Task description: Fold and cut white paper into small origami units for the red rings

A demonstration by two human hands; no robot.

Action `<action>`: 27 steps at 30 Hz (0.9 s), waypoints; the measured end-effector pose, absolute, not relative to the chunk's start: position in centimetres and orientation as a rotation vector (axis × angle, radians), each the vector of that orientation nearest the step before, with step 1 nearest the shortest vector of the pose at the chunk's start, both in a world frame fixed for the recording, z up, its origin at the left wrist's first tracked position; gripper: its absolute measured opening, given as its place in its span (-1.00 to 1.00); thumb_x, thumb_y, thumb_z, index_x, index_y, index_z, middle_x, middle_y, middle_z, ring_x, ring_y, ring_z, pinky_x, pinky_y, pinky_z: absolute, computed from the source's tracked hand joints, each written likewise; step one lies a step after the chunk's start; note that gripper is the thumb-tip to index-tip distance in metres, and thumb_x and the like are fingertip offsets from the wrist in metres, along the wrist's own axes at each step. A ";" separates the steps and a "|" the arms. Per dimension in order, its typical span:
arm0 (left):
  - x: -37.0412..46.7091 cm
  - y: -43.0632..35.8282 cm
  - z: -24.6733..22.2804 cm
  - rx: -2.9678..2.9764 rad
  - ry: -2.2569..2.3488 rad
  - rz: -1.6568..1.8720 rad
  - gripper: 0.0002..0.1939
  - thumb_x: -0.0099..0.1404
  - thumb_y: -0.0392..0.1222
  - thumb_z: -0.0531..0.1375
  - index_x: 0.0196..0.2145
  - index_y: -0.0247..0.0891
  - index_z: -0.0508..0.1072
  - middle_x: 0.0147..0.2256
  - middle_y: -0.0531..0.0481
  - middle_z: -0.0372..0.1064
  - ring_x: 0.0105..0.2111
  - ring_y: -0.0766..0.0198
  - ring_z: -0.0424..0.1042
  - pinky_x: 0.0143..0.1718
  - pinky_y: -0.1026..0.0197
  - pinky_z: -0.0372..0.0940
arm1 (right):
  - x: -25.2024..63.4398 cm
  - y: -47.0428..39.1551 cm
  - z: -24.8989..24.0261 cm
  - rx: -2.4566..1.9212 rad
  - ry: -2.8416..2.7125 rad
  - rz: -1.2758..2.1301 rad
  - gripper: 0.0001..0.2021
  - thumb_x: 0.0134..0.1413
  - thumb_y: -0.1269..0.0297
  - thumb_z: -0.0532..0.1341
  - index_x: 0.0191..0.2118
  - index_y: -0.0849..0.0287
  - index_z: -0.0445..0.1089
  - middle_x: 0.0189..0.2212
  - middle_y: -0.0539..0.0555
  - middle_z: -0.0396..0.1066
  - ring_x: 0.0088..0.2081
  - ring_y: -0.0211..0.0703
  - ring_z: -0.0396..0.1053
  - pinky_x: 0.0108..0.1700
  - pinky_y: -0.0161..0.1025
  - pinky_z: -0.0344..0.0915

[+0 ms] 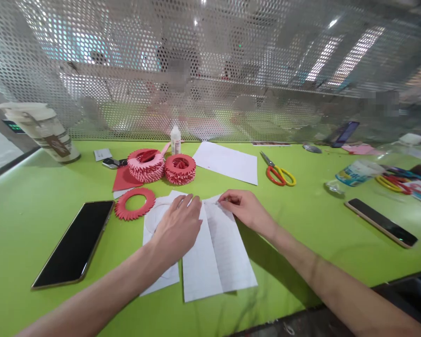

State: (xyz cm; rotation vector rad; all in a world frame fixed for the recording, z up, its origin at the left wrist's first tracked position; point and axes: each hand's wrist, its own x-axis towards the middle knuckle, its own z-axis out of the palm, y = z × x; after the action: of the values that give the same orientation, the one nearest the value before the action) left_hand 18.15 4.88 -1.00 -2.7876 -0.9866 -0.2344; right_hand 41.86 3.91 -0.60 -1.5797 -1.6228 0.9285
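Observation:
A white sheet of paper (200, 276) with a lengthwise crease lies in front of me, its right part faintly lined and slightly raised. My left hand (180, 224) rests on its upper left, fingers stretched over the top edge, pressing it down. At the upper right corner, the thumb and fingers of my right hand (243, 208) pinch the paper's edge. Partly under my left hand is another white sheet (166, 276) with a round outline drawn on it. Beside that sheet lies a flat red paper ring (120, 208) with a toothed rim.
Behind my hands stand a pink-and-red folded paper ring (145, 174), a red one (180, 175) and a white glue bottle (175, 140). Scissors (277, 171) and blank paper (228, 163) lie farther right. Phones (75, 243) (381, 222) flank me; a cup (44, 133) stands far left.

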 end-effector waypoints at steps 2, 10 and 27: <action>18.1 4.9 -1.4 -2.805 -0.948 -0.204 -0.56 0.56 -0.32 -0.02 0.24 -0.55 0.43 0.25 -0.39 0.45 0.28 -0.14 0.39 0.32 -0.14 0.23 | 41.9 4.4 -1.0 -1.607 -1.621 0.859 -0.78 0.17 0.12 0.25 -0.30 0.15 0.55 -0.39 0.06 0.56 -0.38 -0.10 0.41 -0.31 -0.20 0.25; 18.1 3.7 -2.8 -2.795 -0.958 -0.120 -0.47 0.56 -0.33 -0.07 0.37 -0.66 0.28 0.38 -0.55 0.22 0.38 -0.18 0.30 0.33 -0.11 0.31 | 41.2 3.1 -1.4 -1.646 -1.711 0.666 -0.82 0.25 0.19 0.22 -0.29 0.13 0.52 -0.44 0.03 0.54 -0.41 -0.10 0.38 -0.31 -0.20 0.22; 18.1 3.7 -2.2 -2.831 -0.972 -0.101 -0.46 0.57 -0.29 -0.05 0.37 -0.68 0.28 0.38 -0.57 0.18 0.39 -0.21 0.29 0.35 -0.16 0.29 | 41.9 2.3 -0.4 -1.642 -1.634 0.909 -0.70 0.25 -0.01 0.24 -0.13 0.13 0.48 -0.62 -0.14 0.20 -0.55 -0.19 0.16 -0.46 -0.26 0.04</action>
State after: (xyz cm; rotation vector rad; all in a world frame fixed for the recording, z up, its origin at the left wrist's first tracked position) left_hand 18.14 3.66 -2.19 -2.8312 -0.9724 -0.1011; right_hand 41.92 2.32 -0.37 -1.6416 -1.6340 0.9088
